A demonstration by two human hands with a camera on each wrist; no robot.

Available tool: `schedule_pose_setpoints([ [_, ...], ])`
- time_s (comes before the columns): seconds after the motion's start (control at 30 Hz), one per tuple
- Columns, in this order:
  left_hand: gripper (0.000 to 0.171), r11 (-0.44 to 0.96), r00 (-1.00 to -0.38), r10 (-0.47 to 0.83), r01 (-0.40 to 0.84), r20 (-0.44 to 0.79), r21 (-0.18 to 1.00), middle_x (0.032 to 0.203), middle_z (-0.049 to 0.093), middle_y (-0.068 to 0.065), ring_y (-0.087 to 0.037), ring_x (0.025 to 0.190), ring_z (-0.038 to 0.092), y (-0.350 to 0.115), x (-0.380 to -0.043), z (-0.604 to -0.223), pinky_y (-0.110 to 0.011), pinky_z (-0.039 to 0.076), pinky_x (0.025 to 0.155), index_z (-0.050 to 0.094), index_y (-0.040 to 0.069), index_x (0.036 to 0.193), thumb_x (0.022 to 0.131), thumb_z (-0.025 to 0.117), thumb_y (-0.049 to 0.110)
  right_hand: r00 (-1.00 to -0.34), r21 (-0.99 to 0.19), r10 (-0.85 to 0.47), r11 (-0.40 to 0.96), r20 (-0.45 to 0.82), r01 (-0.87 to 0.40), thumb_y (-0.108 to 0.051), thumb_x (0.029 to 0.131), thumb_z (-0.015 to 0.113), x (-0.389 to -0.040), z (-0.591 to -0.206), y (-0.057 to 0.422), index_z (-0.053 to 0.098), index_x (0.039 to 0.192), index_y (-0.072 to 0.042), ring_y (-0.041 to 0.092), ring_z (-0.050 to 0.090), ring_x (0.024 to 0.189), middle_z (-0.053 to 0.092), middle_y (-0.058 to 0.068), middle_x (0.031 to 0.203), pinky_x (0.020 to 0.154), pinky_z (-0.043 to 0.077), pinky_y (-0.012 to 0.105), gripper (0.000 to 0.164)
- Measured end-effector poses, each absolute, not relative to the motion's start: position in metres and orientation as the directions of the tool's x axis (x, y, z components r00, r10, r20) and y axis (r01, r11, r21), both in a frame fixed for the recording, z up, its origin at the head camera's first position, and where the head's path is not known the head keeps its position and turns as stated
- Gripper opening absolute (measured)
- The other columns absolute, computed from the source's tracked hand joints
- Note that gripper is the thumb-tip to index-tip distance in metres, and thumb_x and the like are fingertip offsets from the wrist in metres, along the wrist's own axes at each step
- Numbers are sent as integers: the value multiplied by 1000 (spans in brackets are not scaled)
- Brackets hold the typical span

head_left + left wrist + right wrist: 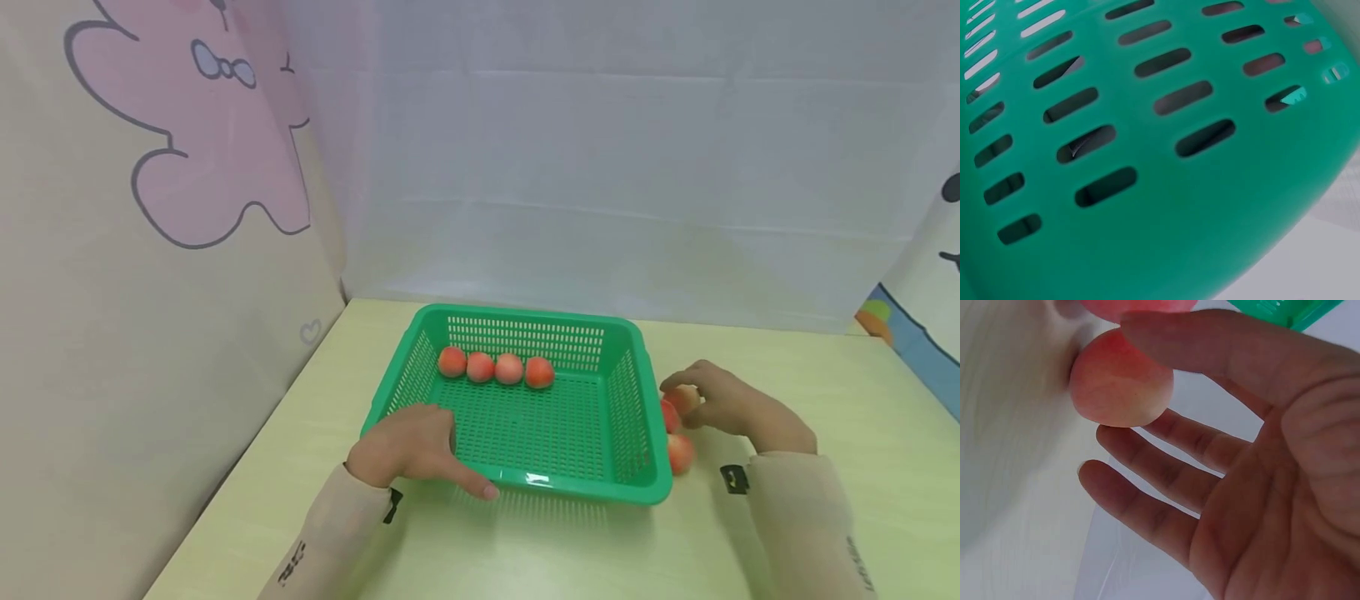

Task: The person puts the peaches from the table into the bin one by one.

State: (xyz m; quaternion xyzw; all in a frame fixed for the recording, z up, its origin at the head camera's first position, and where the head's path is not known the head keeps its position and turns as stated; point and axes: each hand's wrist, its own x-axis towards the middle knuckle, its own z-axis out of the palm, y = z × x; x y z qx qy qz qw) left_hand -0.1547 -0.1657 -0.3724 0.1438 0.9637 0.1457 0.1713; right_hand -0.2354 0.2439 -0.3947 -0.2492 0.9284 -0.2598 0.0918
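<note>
A green slotted plastic basket [517,483] sits on the table, with a row of several red-pink peaches [509,368] along its far side. At the basket's near left corner my left hand [408,446] grips the rim, thumb stretched along the near side; its other fingers are mostly hidden. The left wrist view is filled by the basket wall [1166,181]. Right of the basket, my right hand [731,408] holds a red-yellow peach [1121,381] between thumb and fingers. Two more peaches [679,454] lie beside it, against the basket's right side.
The pale yellow table [840,392] extends to the right and in front of the basket. White cloth [600,167] hangs behind it. A printed curtain [225,333] borders the left side, and another printed cloth [926,333] the right.
</note>
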Motion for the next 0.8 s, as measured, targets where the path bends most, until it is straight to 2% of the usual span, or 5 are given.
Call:
schedule_pose_setpoints([
  [0.3,76,915,-899,325,221,-294,337,49,18,11,-7,43,20,-165,-154,-372,-26,21,41,31,22,53,43,61,91,-865,-533,-497,752,-71,-388,1,72,73,-238,-398,246,60,119,1,41,45,106,50,22,117,86,41,59,49],
  [0.6,76,919,-897,323,221,-303,327,48,17,11,-8,43,20,-165,-155,-373,-27,20,40,30,22,52,42,60,92,-856,-503,-517,746,-22,-437,1,69,76,-241,-401,247,64,105,-5,32,49,95,54,13,105,80,44,52,39],
  [0.8,76,923,-898,316,216,-306,319,48,19,11,-8,43,21,-165,-156,-374,-27,21,40,31,22,53,41,59,92,-857,-498,-515,744,-3,-445,2,69,75,-243,-402,246,65,101,-8,30,49,92,55,11,101,78,44,50,35],
])
